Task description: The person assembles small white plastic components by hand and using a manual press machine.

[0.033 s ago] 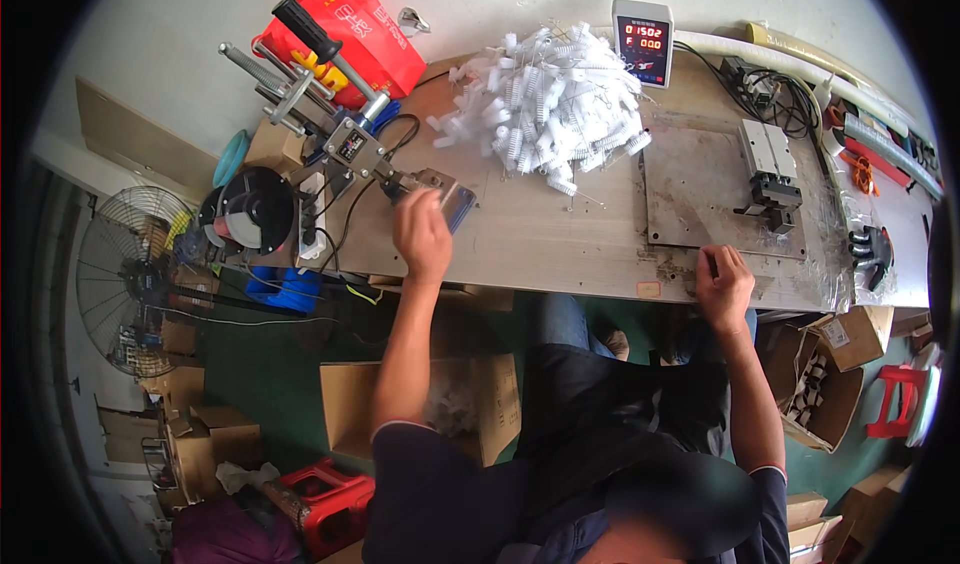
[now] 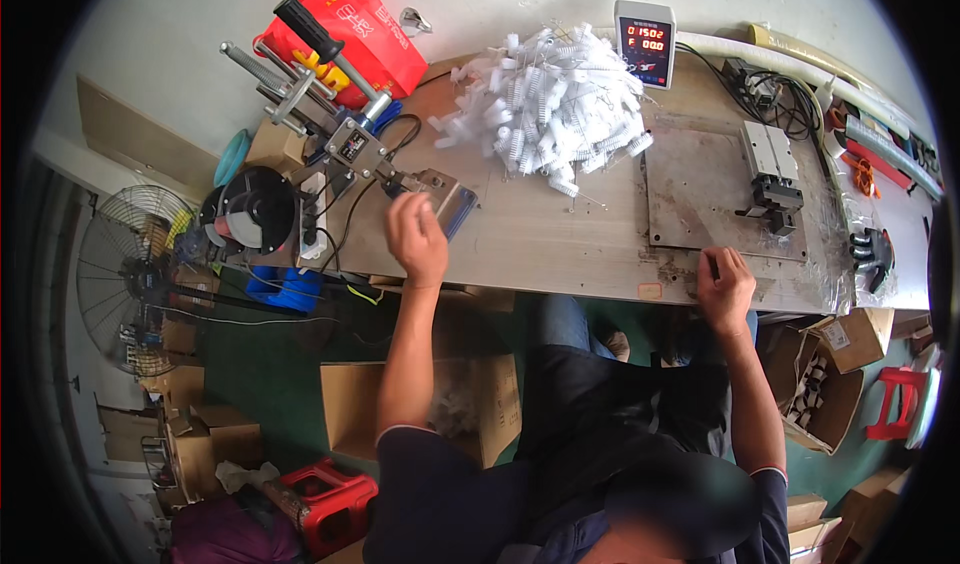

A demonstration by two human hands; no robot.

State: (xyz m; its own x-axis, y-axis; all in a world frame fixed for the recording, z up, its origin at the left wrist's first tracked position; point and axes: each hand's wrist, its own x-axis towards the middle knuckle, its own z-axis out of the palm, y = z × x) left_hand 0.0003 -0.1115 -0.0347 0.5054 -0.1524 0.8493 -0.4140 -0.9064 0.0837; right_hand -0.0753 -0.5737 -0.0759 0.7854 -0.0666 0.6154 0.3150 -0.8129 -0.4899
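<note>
Nothing differs from the earlier frame, since both show the same instant: the left hand [image 2: 416, 238] rests with curled fingers against the small grey metal block [image 2: 447, 196] at the end of the winding fixture [image 2: 340, 134]; whether it grips the block, I cannot tell. The right hand [image 2: 724, 286] is clenched over the near edge of the long wooden bench [image 2: 560, 249]. Bare bench lies between the hands, with a heap of white coiled springs [image 2: 548, 104] behind it and a flat steel plate [image 2: 700, 189] near the right hand.

Left hand [image 2: 418, 239] blurred — its fingertips hide part of the small metal machine [image 2: 440, 192].
</note>
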